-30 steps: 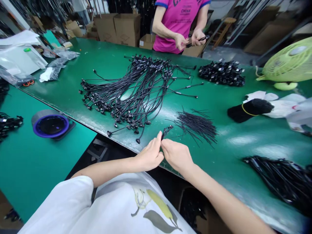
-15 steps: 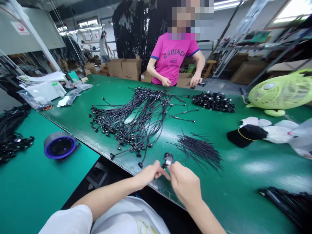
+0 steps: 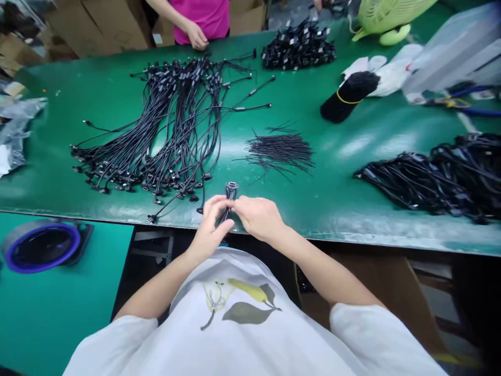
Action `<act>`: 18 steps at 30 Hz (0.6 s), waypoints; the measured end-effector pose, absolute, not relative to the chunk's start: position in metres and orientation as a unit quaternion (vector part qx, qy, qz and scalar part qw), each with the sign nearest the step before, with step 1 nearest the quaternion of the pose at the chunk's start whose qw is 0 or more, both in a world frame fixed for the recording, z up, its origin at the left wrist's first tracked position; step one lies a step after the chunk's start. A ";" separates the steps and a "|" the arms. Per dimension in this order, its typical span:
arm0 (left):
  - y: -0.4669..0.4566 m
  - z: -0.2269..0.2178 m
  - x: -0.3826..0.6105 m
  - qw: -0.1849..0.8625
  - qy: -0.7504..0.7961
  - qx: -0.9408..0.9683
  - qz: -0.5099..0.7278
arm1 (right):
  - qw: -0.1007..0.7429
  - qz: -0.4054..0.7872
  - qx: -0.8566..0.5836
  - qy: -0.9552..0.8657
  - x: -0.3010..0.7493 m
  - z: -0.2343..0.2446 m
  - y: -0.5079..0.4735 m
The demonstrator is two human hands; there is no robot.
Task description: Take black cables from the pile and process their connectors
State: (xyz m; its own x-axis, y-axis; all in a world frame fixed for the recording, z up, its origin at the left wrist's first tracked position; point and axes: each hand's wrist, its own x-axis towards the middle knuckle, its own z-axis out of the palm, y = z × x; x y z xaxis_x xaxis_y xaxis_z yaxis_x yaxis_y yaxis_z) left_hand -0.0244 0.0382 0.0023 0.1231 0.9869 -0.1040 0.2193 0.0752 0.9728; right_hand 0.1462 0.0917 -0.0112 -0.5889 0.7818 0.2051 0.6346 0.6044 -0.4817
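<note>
Newly turned: black bundled cable (image 3: 230, 194), pinched by left hand (image 3: 209, 224) and right hand (image 3: 260, 216); seemed light, pliant, best held below oblong black connector (image 3: 232, 185).

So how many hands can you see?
3 clearly: your left hand and right hand, both on the small black cable bunch, and a co-worker's hand at the far edge of the table. A sliver at the top edge may be another.
</note>
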 end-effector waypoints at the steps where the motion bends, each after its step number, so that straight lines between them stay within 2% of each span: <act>1: 0.037 -0.006 -0.019 0.504 0.540 0.545 0.397 | 0.224 0.180 -0.417 -0.862 0.144 -0.013 0.090; 4: 0.038 -0.023 -0.005 0.539 0.518 0.533 0.395 | 0.292 0.290 -0.422 -0.808 0.136 -0.022 0.088; 7: 0.044 -0.032 0.003 0.526 0.514 0.548 0.399 | 0.305 0.401 -0.436 -0.746 0.134 -0.031 0.091; 13: 0.051 -0.051 0.008 0.428 0.492 0.674 0.347 | 0.247 0.360 -0.463 -0.771 0.148 -0.027 0.074; 15: 0.052 -0.060 0.011 0.400 0.472 0.724 0.306 | 0.199 0.337 -0.462 -0.796 0.153 -0.030 0.069; 18: 0.058 -0.069 0.006 0.373 0.469 0.770 0.219 | 0.116 0.254 -0.536 -0.797 0.182 -0.041 0.078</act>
